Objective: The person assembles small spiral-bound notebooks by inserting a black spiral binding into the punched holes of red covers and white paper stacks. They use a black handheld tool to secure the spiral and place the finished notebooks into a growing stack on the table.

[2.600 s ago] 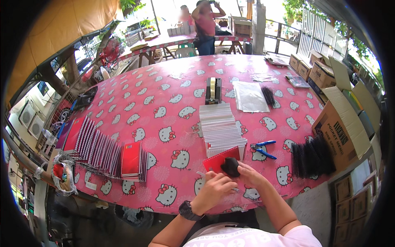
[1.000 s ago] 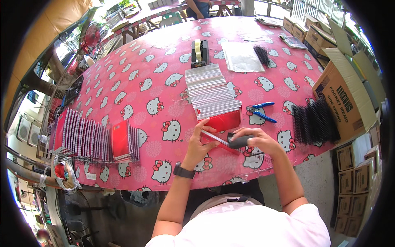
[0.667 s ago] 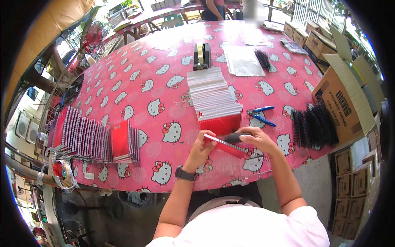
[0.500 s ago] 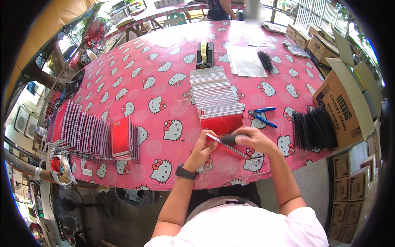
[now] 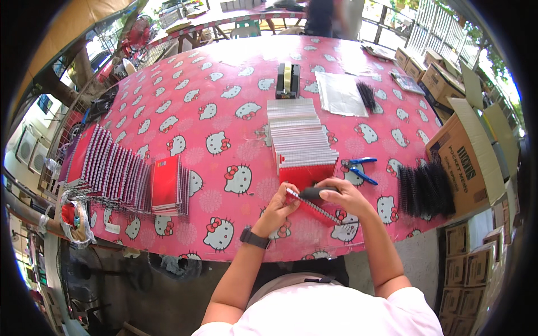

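A small red notebook (image 5: 320,213) is tilted over the table in front of me, its punched or coiled edge facing up. My left hand (image 5: 282,205) pinches it at the upper left end. My right hand (image 5: 346,196) grips a dark grey rounded tool (image 5: 315,193), laid against that edge near the left fingers; its exact kind is unclear. Just beyond my hands lies a long row of red notebooks (image 5: 307,175) with pale edges up. Blue-handled pliers (image 5: 364,173) rest to the right of the row.
Spiral-bound notebooks (image 5: 115,173) stand stacked at left, beside a shorter red stack (image 5: 166,182). Black plastic coils (image 5: 425,190) lie at right by an open carton (image 5: 468,151). Farther off are a tape dispenser (image 5: 288,81), clear plastic sheets (image 5: 341,94) and more coils (image 5: 366,96).
The dark tool and right hand have shifted slightly along the notebook's edge, while the left hand keeps its pinch. The view has tilted a little; a person in the background has moved.
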